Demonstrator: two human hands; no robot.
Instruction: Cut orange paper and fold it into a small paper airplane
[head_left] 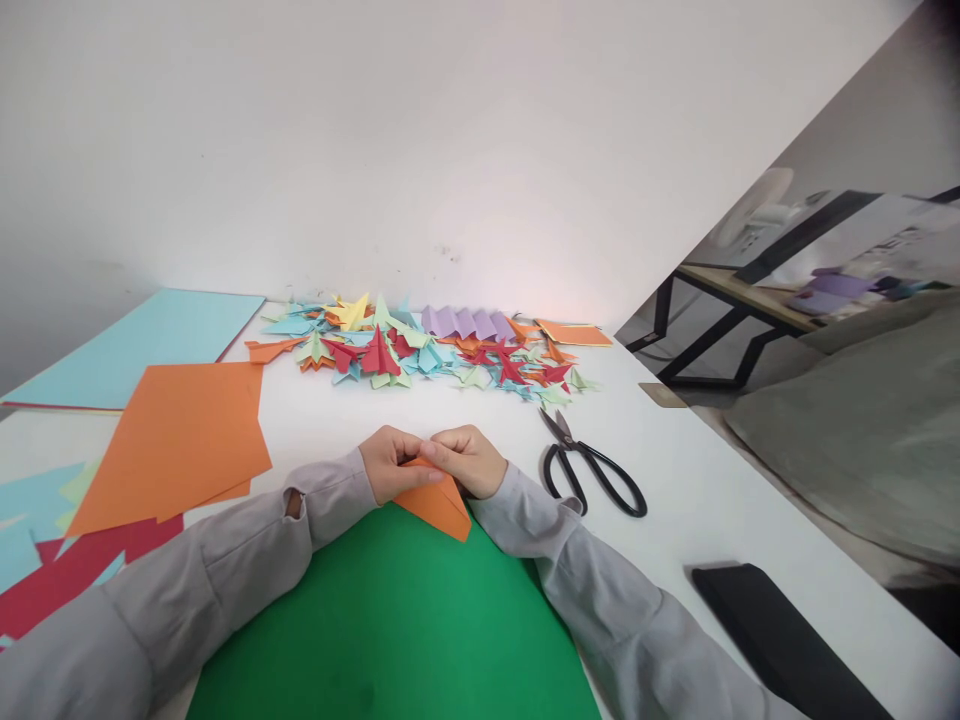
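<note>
A folded piece of orange paper [439, 508] is gripped between both hands, above a green sheet [397, 610]. My left hand [394, 466] is closed on its left part, thumb lying over the top. From the right, my right hand [466, 460] pinches the upper edge, its thumb meeting the left fingers. The fingers hide much of the paper's far end; a folded corner points toward me. To the right of my right hand, black-handled scissors [574, 445] lie on the white table with their blades slightly apart.
Many small folded paper planes [379, 352] are heaped along the wall, with a pleated purple paper [465, 324] among them. Orange sheets [180, 440] and light blue sheets [150, 345] lie left, near red scraps [82, 575]. A black flat object [780, 630] rests at the right edge.
</note>
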